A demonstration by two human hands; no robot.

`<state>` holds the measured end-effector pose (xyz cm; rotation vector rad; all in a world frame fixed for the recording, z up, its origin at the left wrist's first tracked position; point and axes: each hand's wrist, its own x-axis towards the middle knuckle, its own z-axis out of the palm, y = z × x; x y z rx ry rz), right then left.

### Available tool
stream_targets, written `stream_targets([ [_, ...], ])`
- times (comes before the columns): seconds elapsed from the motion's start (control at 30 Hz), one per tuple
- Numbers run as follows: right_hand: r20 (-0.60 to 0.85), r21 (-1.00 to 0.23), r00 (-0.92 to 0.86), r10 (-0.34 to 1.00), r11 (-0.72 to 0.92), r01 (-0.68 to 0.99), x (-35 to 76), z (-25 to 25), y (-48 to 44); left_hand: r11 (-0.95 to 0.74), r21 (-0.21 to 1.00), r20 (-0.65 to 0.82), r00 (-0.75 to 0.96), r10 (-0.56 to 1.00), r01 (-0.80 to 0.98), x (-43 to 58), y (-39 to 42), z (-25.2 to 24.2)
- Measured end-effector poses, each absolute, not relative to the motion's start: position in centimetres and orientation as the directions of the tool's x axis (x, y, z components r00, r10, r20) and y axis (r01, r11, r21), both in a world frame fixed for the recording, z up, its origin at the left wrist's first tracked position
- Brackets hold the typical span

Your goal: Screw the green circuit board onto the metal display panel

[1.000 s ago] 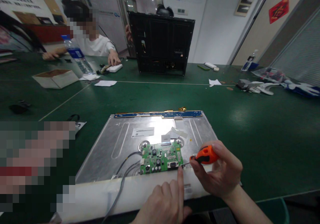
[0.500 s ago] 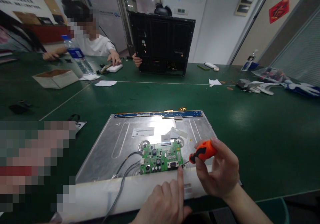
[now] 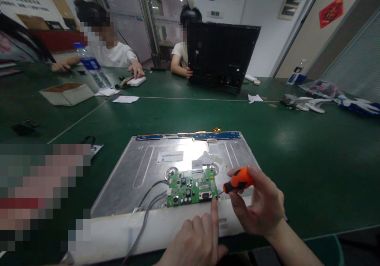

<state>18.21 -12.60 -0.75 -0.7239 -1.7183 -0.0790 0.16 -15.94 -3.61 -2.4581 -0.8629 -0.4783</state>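
A green rectangular circuit board [image 3: 192, 185] is seen lying near the middle of the near half of a silver metal panel [image 3: 118, 183], its connector side turned toward the wearer. At its near right corner, the thin shaft of an orange-and-black handled screwdriver [image 3: 242, 179] is aimed slantwise; whether the tip is seated cannot be told. The handle is clamped between the thumb and fingers of the right hand [image 3: 261, 204], tilted, apparently so that the corner can be reached from the side. By the left hand [image 3: 196, 236] nothing is seen to be grasped: its index finger is extended to the same corner, probably for steadying, while the others are curled together. Grey cables [image 3: 145, 216] are led off the board's left side, across a translucent white sheet [image 3: 154, 228] by which the panel's near edge is covered. The far edge is bordered by a narrow blue circuit strip [image 3: 187, 137]. Beyond it, a broad stretch of green tabletop [image 3: 297, 151] is interposed before an upright black casing [image 3: 222, 56], held by a co-worker's hand [image 3: 189, 73]; more tabletop is offered beside the right hand.
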Motion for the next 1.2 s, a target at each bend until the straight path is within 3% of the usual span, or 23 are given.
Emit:
stream_targets([
  [0.13,0.896,-0.35,-0.08,0.437,0.805,0.479,18.28,-1.08,-12.72,-0.684,-0.326,0.473,0.739,0.479,0.652,0.14,-16.0,-3.73],
  [0.63,0.928,-0.252,-0.102,0.359,0.803,0.539,18.37,-0.65,-12.4,-0.686,-0.341,0.462,0.75,0.473,0.643,0.16,-16.01,-4.06],
  [0.93,0.895,-0.353,-0.089,0.437,0.816,0.457,18.34,-1.12,-12.77,-0.684,-0.344,0.48,0.746,0.461,0.644,0.14,-15.93,-3.88],
  [1.2,0.915,-0.313,-0.066,0.399,0.801,0.511,18.3,-0.85,-12.54,-0.682,-0.336,0.48,0.741,0.469,0.649,0.21,-15.88,-3.86],
])
